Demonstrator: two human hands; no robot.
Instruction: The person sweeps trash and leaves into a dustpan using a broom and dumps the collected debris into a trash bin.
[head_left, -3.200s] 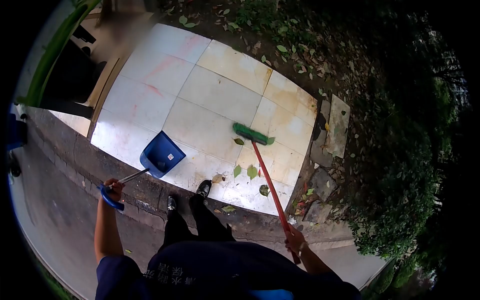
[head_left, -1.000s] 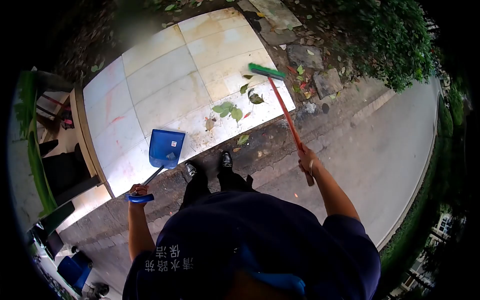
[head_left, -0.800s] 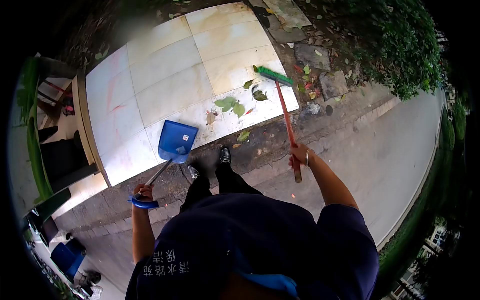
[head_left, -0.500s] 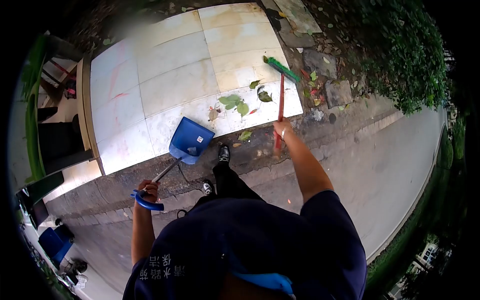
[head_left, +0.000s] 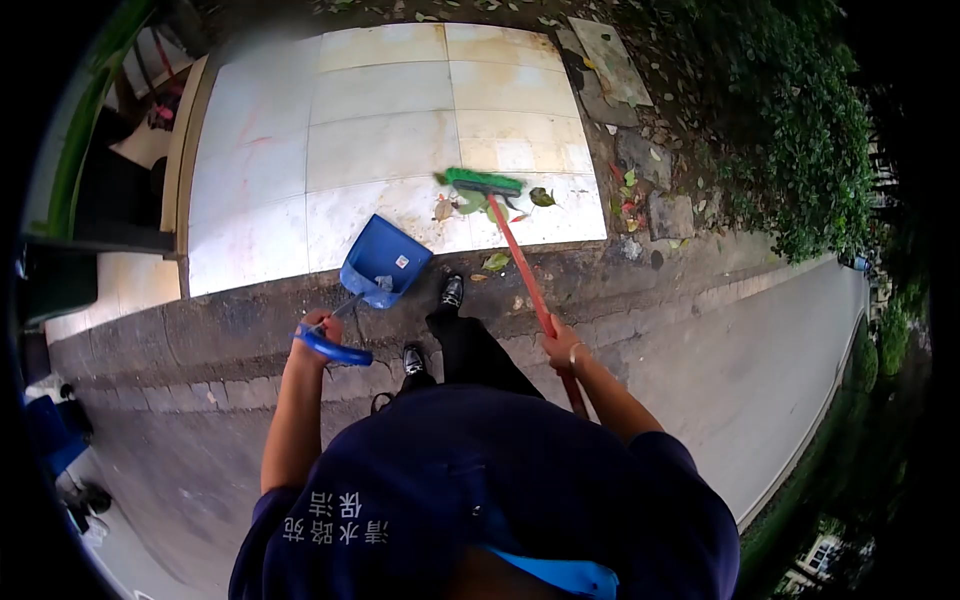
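I see the broom (head_left: 524, 270) with its green bristles on the white tiles (head_left: 380, 140), among fallen leaves (head_left: 541, 197). My right hand (head_left: 563, 345) reaches forward, fingers wrapped around its red handle. My left hand (head_left: 322, 326), forearm stretched ahead, has fingers curled around the blue dustpan's (head_left: 380, 250) handle by the tiles' near edge.

The blue dustpan (head_left: 375, 243) looked like smooth plastic with a slight sheen, as did its curved grip (head_left: 340, 351), while the green broom bristles (head_left: 482, 180) seemed synthetic and the red broomstick (head_left: 521, 263) smooth. The pale floor tiles (head_left: 380, 140) were smooth and glossy, beside a rough, matt kerb (head_left: 240, 325). The navy shirt (head_left: 500, 440) was matt cloth, the black shoes (head_left: 453, 290) shiny.
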